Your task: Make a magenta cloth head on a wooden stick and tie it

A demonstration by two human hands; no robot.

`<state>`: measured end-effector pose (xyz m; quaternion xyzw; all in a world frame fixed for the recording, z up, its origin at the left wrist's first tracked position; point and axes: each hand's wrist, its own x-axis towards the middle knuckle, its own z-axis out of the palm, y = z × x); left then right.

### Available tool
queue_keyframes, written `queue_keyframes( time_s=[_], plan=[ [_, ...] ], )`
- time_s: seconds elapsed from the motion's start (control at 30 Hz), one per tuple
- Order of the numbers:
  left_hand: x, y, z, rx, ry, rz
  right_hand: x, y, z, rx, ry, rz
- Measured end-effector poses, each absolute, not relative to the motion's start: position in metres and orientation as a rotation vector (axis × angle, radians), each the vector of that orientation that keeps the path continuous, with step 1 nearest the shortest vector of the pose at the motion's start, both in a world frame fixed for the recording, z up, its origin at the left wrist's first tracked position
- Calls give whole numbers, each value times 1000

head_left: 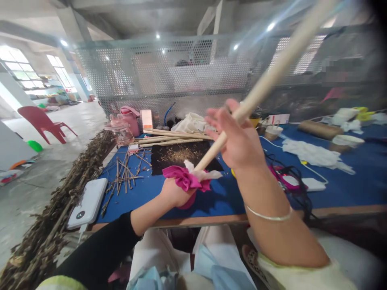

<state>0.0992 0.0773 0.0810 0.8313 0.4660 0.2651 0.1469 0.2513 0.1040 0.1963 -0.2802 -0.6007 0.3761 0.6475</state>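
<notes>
A long pale wooden stick (pixel 267 85) slants from low centre up past the top right. My left hand (pixel 171 194) is closed round a bunched magenta cloth (pixel 182 178) at the stick's lower end, above the table's front edge. White tissue-like material (pixel 209 175) pokes out of the cloth there. Farther up the stick is my right hand (pixel 243 145), its fingers spread and blurred; the stick runs against it near the thumb, and the fingers do not wrap round it. The cloth hides the stick's lower tip.
Behind the hands, several similar sticks (pixel 169 139) lie beside a black mat (pixel 160 157) strewn with shavings. Thin twigs (pixel 125 173) and a white power bank (pixel 87 203) are at left. White gloves (pixel 314 153) and a magenta device (pixel 288 181) lie right. A perforated metal screen (pixel 181 76) stands behind.
</notes>
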Motion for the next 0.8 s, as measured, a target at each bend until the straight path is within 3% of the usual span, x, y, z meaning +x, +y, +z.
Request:
queue_keyframes(
  time_s=[0.13, 0.27, 0.5, 0.8],
  plan=[
    [94, 81, 77, 2333, 1338, 798, 216, 123, 222, -453, -1362, 1356],
    [87, 80, 78, 2306, 1239, 787, 212, 123, 219, -217, -1643, 1623],
    [97, 73, 69, 2317, 1462, 788, 215, 76, 201, -404, -1185, 1008],
    [104, 75, 84, 1412, 1079, 1204, 241, 86, 158, -572, -1207, 897]
  ],
)
